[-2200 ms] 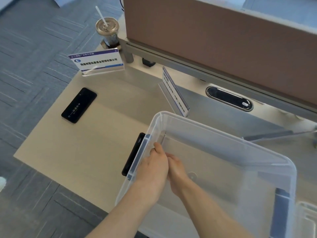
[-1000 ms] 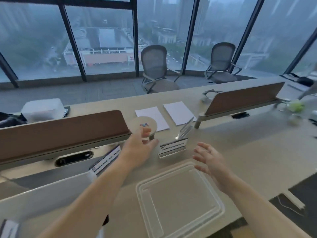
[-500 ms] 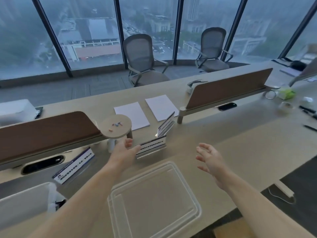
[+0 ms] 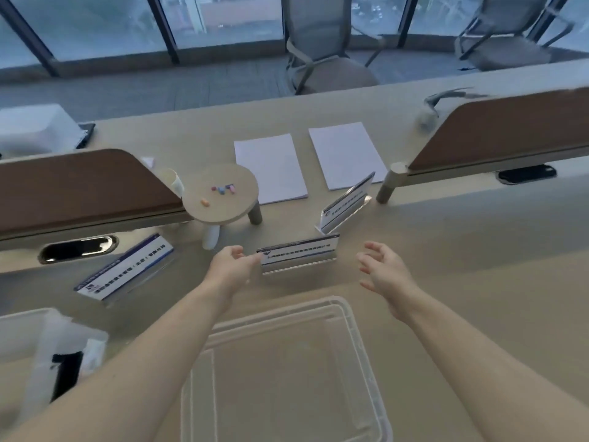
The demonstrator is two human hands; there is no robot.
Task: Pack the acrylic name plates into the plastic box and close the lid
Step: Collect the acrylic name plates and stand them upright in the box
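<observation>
Dim bluish daylight from the windows [image 4: 223, 23] behind, soft faint shadows on the tabletop [image 4: 478, 266], motion blur throughout, smeared office chairs [image 4: 318, 49], wide-angle bending at the edges, muted glare on the clear lid [image 4: 366, 362].

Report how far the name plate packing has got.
Done: the lid is off and lies flat on the desk in front of the person, and the plastic box stands open at the left. In hand: nothing yet; the left hand and right hand are open, either side of the nearest name plate. Left: that plate, the one behind it, the one at the left, then closing the lid.
</observation>
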